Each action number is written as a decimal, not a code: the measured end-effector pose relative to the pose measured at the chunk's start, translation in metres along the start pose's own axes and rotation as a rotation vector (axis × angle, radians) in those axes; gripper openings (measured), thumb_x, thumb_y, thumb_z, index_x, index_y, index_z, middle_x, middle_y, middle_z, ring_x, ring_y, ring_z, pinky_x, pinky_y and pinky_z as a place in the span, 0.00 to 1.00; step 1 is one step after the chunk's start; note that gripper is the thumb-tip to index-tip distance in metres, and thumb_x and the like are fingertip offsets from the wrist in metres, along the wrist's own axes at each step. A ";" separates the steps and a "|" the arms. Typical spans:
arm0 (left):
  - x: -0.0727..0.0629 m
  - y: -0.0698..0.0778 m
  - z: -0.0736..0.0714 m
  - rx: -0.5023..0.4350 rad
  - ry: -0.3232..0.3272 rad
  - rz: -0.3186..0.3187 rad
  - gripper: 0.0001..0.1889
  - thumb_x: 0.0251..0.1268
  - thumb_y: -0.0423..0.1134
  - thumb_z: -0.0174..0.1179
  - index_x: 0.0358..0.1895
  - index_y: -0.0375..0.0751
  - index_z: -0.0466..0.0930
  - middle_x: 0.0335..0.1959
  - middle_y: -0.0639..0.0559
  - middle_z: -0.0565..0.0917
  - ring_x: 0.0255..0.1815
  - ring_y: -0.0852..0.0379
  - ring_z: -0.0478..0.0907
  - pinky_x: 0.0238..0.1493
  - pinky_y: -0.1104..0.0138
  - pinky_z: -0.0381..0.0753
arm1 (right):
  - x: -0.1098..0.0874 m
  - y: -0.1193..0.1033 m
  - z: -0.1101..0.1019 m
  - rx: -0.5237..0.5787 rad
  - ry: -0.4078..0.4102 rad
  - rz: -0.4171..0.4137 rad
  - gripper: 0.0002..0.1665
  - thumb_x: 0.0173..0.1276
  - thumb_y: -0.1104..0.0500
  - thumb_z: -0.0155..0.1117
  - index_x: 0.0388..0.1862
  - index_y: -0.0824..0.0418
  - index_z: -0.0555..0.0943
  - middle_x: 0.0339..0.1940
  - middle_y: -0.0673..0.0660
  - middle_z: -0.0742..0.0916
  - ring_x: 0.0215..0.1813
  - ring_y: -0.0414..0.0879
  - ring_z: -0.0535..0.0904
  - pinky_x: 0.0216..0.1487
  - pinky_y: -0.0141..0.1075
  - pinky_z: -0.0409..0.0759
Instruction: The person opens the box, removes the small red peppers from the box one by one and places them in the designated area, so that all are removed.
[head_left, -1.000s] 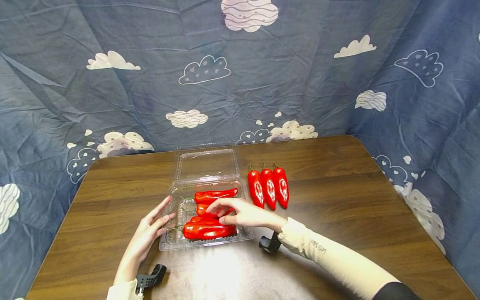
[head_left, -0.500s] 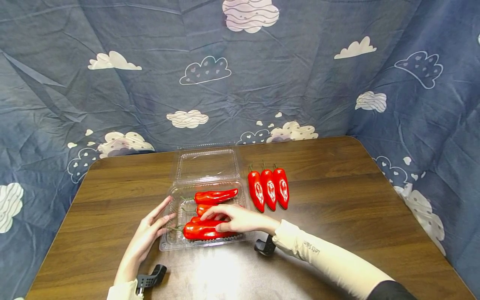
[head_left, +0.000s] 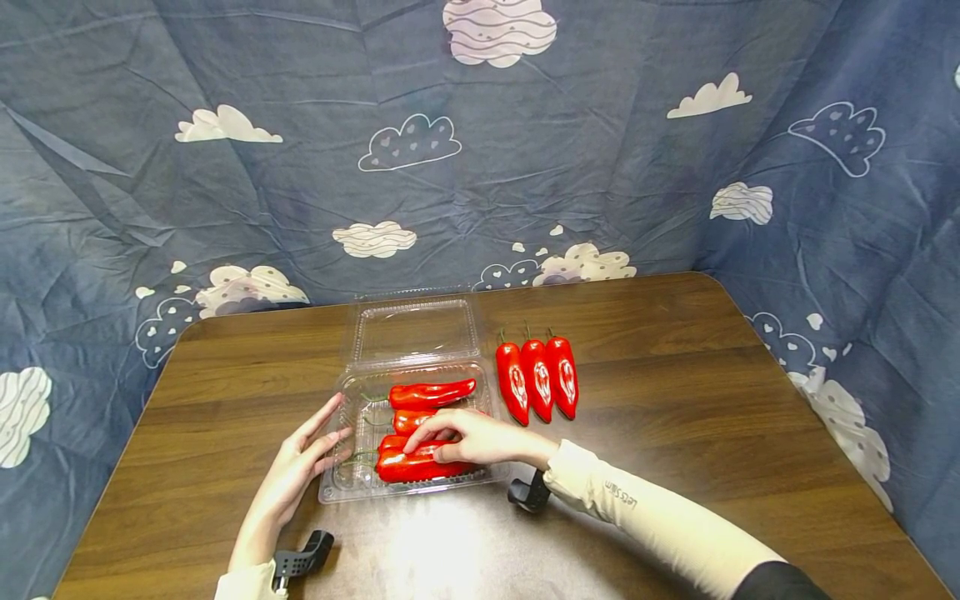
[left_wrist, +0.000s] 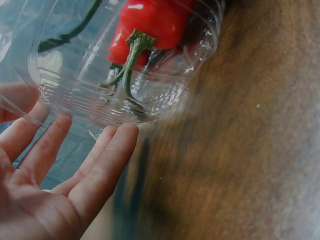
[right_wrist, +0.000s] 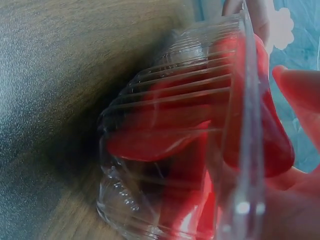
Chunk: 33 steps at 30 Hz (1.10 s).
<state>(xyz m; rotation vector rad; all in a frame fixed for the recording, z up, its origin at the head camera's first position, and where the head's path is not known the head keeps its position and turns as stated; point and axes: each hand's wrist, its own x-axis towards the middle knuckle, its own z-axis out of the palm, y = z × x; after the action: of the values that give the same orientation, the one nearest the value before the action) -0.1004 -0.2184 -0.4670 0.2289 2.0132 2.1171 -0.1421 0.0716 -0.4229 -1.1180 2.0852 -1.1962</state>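
Note:
A clear plastic clamshell box [head_left: 345, 479] lies with its lid folded back on the table, several red peppers inside. My right hand [head_left: 483, 435] grips the front red pepper [head_left: 401, 467], thumb on the near side and fingers across its top. This pepper rests over others in the right wrist view, where the box wall [right_wrist: 195, 95] partly veils them. Along the box's left side, my left hand [head_left: 288, 471] touches the wall with straight, spread fingers. In the left wrist view, its fingertips [left_wrist: 127, 132] meet the ribbed plastic, close to the green stems [left_wrist: 131, 62].
Three red peppers [head_left: 537, 379] lie side by side on the table, right of the box. The transparent lid [head_left: 416, 329] spreads toward the table's back edge. A blue cloth with clouds [head_left: 585, 167] hangs behind the wooden table [head_left: 660, 358].
My right hand has come down and nearer onto the front pepper. That pepper has shifted slightly right. My left hand and the box have stayed put.

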 end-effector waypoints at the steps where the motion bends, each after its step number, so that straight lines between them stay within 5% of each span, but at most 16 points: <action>1: 0.000 0.000 0.000 0.000 0.000 0.002 0.28 0.75 0.31 0.44 0.75 0.32 0.49 0.76 0.37 0.47 0.60 0.57 0.72 0.55 0.59 0.77 | 0.000 0.000 0.000 -0.004 0.001 0.001 0.21 0.61 0.72 0.58 0.52 0.57 0.83 0.53 0.50 0.83 0.57 0.37 0.73 0.60 0.35 0.70; 10: 0.000 -0.001 0.000 -0.007 0.004 -0.003 0.29 0.75 0.32 0.45 0.75 0.33 0.49 0.76 0.37 0.47 0.60 0.58 0.72 0.55 0.60 0.77 | -0.001 0.004 -0.002 -0.003 -0.017 0.003 0.26 0.57 0.76 0.54 0.50 0.55 0.84 0.50 0.45 0.83 0.45 0.39 0.72 0.45 0.32 0.71; 21: 0.000 -0.002 -0.001 -0.008 0.001 0.004 0.28 0.75 0.31 0.45 0.75 0.33 0.49 0.76 0.37 0.47 0.60 0.57 0.72 0.54 0.60 0.78 | -0.005 0.005 -0.007 0.066 -0.003 -0.025 0.26 0.61 0.77 0.49 0.52 0.60 0.83 0.54 0.50 0.83 0.59 0.37 0.73 0.64 0.34 0.67; 33: 0.000 -0.002 -0.001 -0.014 -0.007 0.015 0.28 0.75 0.30 0.44 0.74 0.31 0.48 0.75 0.36 0.47 0.61 0.56 0.72 0.54 0.60 0.78 | -0.012 0.005 -0.017 0.127 0.076 0.035 0.27 0.66 0.75 0.46 0.58 0.57 0.80 0.58 0.49 0.81 0.60 0.40 0.71 0.60 0.36 0.68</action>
<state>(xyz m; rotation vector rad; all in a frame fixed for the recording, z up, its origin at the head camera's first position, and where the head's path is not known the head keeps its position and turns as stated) -0.1007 -0.2192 -0.4692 0.2492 1.9984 2.1361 -0.1498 0.0909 -0.4185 -0.9891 2.0431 -1.3535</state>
